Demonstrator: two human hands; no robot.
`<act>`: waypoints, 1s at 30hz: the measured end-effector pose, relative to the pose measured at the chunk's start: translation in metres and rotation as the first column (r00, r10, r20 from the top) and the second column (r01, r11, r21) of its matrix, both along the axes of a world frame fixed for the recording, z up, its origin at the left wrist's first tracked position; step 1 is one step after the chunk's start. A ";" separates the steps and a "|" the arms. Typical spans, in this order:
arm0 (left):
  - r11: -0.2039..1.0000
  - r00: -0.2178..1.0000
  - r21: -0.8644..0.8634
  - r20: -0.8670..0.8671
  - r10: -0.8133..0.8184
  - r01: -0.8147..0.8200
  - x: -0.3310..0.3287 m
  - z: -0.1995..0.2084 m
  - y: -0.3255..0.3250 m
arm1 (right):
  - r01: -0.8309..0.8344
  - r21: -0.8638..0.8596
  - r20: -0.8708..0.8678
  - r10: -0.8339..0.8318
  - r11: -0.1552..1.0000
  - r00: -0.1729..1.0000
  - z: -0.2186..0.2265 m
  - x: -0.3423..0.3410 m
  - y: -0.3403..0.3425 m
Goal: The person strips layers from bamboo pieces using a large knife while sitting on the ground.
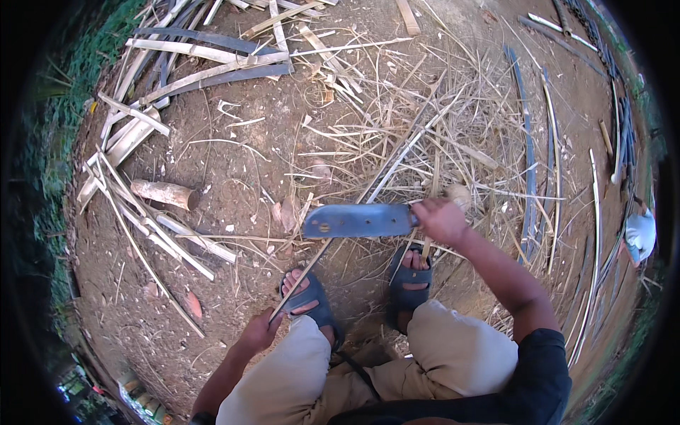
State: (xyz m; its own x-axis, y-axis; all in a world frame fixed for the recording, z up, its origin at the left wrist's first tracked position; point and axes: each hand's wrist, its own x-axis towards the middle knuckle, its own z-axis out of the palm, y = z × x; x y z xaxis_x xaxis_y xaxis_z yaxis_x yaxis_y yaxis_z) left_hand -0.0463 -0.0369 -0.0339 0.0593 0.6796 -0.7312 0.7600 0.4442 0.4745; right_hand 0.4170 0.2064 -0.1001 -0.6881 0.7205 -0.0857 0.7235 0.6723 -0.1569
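My right hand point(442, 222) is closed round the handle of a broad machete point(361, 220). Its wide, dark blade lies crosswise in front of my feet, tip pointing left, above the ground. Down at my left knee, my left hand point(260, 332) grips the near end of a thin bamboo strip point(306, 273). The strip slants up and right past my left sandal point(316, 306) and passes behind the blade. Beyond the blade, a long split piece point(411, 142) runs on the same slant; whether it is the same strip I cannot tell.
Tangled bamboo shavings point(382, 120) cover the ground ahead. Split bamboo lengths point(205, 74) are heaped at the far left, near a short log point(164, 194). Long dark strips point(528, 156) lie to the right. Another person point(639, 234) is at the far right edge.
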 end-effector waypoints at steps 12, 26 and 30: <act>0.998 0.996 0.031 -0.078 -0.051 0.053 -0.039 -0.022 -0.016 | 0.523 0.010 0.218 -0.512 0.852 0.831 0.004 0.067 0.090; 0.664 0.796 -0.737 0.324 0.511 -0.126 -0.004 0.030 0.037 | 0.921 -0.015 -0.123 -0.914 0.390 0.386 -0.002 0.101 0.037; 0.700 0.692 -0.714 0.498 0.523 -0.015 0.008 0.047 0.061 | 0.943 -0.133 -0.305 -0.918 0.304 0.253 0.030 0.085 0.014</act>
State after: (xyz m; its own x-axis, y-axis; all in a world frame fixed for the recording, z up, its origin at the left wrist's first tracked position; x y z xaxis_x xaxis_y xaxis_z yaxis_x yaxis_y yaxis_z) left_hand -0.0381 0.0242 0.0132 0.5586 0.1510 -0.8156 0.1762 0.9392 0.2946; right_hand 0.5024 0.2208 -0.0705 0.4869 0.8728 0.0331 0.7835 -0.4198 -0.4582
